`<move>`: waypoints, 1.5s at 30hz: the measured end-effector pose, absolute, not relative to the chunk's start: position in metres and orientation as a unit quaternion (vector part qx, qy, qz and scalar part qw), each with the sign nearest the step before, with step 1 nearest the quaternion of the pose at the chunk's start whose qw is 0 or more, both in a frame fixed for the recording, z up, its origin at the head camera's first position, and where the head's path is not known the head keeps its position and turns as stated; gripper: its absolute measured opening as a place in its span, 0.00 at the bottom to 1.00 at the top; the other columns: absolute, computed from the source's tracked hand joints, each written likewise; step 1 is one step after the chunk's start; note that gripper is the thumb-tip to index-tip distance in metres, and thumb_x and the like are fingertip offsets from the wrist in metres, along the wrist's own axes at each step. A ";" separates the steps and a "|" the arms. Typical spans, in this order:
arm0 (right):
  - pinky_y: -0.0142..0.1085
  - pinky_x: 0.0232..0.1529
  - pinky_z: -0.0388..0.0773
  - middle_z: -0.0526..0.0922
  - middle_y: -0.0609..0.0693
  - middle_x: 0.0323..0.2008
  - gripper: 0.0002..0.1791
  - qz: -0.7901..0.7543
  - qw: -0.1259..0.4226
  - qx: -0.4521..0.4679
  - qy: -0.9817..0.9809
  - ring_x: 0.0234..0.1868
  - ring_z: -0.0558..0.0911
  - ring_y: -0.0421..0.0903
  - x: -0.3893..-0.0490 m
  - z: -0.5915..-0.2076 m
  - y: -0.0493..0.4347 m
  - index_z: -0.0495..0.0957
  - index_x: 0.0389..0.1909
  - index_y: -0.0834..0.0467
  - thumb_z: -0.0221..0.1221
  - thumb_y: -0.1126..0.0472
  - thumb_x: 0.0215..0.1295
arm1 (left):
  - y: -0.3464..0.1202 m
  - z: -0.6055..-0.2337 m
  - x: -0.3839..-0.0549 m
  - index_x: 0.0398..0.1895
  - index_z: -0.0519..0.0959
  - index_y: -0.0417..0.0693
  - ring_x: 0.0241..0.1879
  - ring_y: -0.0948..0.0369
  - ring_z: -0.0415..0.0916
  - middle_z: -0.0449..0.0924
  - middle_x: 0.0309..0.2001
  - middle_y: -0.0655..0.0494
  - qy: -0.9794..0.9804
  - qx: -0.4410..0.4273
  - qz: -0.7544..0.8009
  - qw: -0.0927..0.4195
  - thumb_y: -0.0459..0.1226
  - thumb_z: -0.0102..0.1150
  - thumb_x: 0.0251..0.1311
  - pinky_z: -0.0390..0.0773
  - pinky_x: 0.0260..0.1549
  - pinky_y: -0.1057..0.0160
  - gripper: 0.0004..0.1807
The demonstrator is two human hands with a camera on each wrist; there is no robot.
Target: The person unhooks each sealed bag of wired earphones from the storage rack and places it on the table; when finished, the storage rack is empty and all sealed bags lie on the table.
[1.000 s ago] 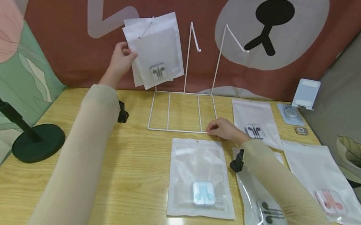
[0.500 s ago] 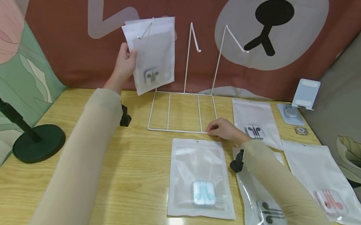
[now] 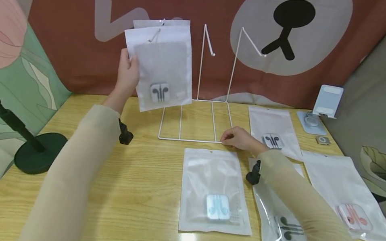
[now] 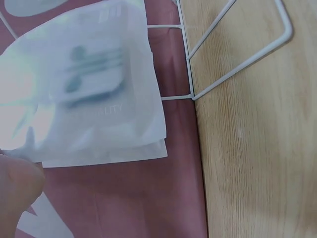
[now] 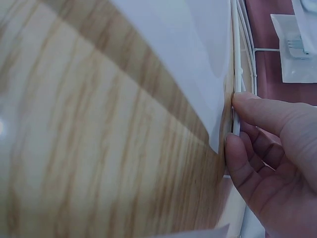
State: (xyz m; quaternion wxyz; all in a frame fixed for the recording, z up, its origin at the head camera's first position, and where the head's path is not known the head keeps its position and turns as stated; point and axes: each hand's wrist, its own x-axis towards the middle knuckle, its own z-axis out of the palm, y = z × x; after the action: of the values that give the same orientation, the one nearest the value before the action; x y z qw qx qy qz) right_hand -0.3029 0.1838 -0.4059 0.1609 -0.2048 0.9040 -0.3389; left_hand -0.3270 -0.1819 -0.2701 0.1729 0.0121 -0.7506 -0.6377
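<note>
At the left hook of a white wire rack (image 3: 190, 139), my left hand (image 3: 128, 72) pinches the left edge of a white zip pouch (image 3: 165, 62) that shows boxed earphones through its front. The hook's tip sticks out in front of the pouch's top, and another pouch (image 3: 140, 23) hangs behind it. In the left wrist view, the thumb lies at the pouch (image 4: 124, 136), with the second pouch's edge showing behind. My right hand (image 3: 240, 138) pinches the rack's front bar near its right corner; the right wrist view shows thumb and fingertips at the wire (image 5: 236, 119).
A pouch with blue earphones (image 3: 203, 179) lies before the rack. Several more earphone pouches lie at the right, partly under my right forearm, including one with pink earphones (image 3: 348, 194). A phone stand (image 3: 328, 101) is at back right, a black stand (image 3: 40, 153) at left.
The front pouch swung left, then came forward along the hook toward me, spreading from the pouch behind it. My left hand kept its edge and moved slightly; the right hand stayed on the rack.
</note>
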 end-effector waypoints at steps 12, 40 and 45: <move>0.31 0.19 0.70 0.77 0.47 0.23 0.03 -0.336 0.160 -0.206 0.905 0.20 0.71 0.41 -0.301 -0.405 0.184 0.81 0.29 0.61 0.60 0.66 0.60 | -0.187 -0.272 -0.300 0.58 0.59 0.53 0.53 0.59 0.63 0.66 0.55 0.54 -0.745 0.006 -0.643 0.176 0.44 0.33 0.71 0.66 0.52 0.52 0.15; 0.31 0.20 0.70 0.77 0.48 0.22 0.03 -0.337 0.158 -0.212 0.904 0.20 0.71 0.42 -0.298 -0.401 0.183 0.81 0.29 0.62 0.60 0.67 0.60 | -0.188 -0.267 -0.238 0.51 0.63 0.46 0.50 0.56 0.65 0.68 0.51 0.50 -0.698 -0.036 -0.682 0.214 0.37 0.36 0.70 0.67 0.49 0.53 0.10; 0.31 0.20 0.70 0.77 0.47 0.22 0.03 -0.339 0.160 -0.208 0.903 0.19 0.70 0.42 -0.299 -0.402 0.183 0.81 0.29 0.62 0.60 0.67 0.60 | -0.188 -0.262 -0.229 0.51 0.63 0.48 0.50 0.56 0.65 0.68 0.52 0.51 -0.703 -0.025 -0.680 0.207 0.38 0.37 0.71 0.67 0.50 0.51 0.10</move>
State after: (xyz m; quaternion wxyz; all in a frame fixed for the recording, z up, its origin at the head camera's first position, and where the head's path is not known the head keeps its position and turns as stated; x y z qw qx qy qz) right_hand -0.2994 0.1825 -0.4023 0.1601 -0.2078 0.9033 -0.3393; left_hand -0.2293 -0.1875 -0.2622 0.2074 -0.0248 -0.7025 -0.6803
